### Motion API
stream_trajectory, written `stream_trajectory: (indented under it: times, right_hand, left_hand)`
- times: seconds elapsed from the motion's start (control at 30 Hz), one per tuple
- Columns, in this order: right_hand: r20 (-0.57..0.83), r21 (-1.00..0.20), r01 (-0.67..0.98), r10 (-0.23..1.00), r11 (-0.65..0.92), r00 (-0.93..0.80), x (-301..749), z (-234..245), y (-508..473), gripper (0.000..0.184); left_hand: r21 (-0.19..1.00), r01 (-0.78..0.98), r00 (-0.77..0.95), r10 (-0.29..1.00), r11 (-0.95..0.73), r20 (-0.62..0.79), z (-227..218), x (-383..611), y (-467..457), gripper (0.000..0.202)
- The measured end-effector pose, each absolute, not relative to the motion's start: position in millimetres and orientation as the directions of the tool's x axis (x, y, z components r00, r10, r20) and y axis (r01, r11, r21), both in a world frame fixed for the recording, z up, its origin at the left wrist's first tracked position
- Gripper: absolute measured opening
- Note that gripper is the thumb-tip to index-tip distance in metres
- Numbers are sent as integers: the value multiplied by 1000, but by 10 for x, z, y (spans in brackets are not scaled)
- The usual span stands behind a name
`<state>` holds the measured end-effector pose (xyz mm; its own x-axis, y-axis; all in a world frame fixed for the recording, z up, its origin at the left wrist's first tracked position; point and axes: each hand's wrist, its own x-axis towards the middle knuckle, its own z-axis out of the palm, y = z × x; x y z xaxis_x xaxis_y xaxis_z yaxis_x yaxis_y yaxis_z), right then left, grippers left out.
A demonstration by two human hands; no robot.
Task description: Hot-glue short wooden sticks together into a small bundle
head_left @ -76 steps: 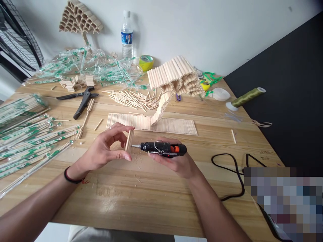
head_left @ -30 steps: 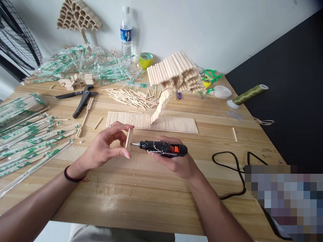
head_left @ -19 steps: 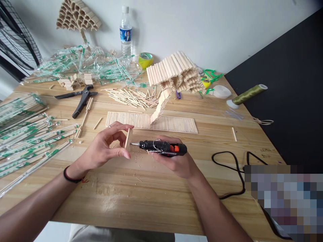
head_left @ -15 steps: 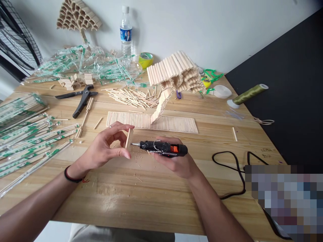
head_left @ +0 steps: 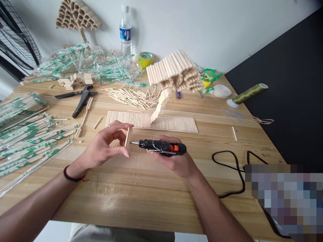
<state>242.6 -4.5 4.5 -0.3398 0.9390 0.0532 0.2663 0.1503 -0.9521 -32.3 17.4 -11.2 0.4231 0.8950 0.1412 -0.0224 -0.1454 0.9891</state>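
With left hand [head_left: 104,148] around 8 o'clock, pinching a little stick panel [head_left: 128,137] there, right by the nozzle [head_left: 135,143] of a black glue gun [head_left: 158,147] at 6, can't tell if touching. Gripping that in right hand [head_left: 175,161] at 5.

The desk [head_left: 151,211] is wood. Shiny wrappers [head_left: 68,64] and yellow tape [head_left: 145,61] sit along the far edge. Packs of sticks [head_left: 22,107] lie along the left edge, with black cutters [head_left: 82,103] near them. A pile of short sticks [head_left: 133,98] and a flat stick mat [head_left: 179,123] lie around the middle. A green spool [head_left: 248,94] sits near the right edge. Tiny bits [head_left: 139,178] lie toward the near edge.
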Motion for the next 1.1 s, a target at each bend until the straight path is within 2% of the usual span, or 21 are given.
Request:
stream_trajectory:
  times: [0.23, 0.73, 0.93, 1.1]
  right_hand:
    - [43, -952, 276, 946, 136, -321, 2423, 62, -42, 17]
    - [9, -953, 283, 945, 107, -327, 2421, 79, -43, 15]
    - [36, -958, 260, 949, 122, -313, 2415, 61, -37, 14]
    - [-13, -963, 261, 952, 70, -305, 2428, 61, -41, 19]
  left_hand:
    - [989, -26, 422, 896, -144, 142, -121, -320, 178, 68]
    - [989, -26, 418, 897, -149, 146, -115, -316, 174, 67]
    - [987, -28, 407, 900, -158, 156, -118, -312, 178, 68]
    - [985, -52, 411, 896, -162, 169, -134, -299, 189, 66]
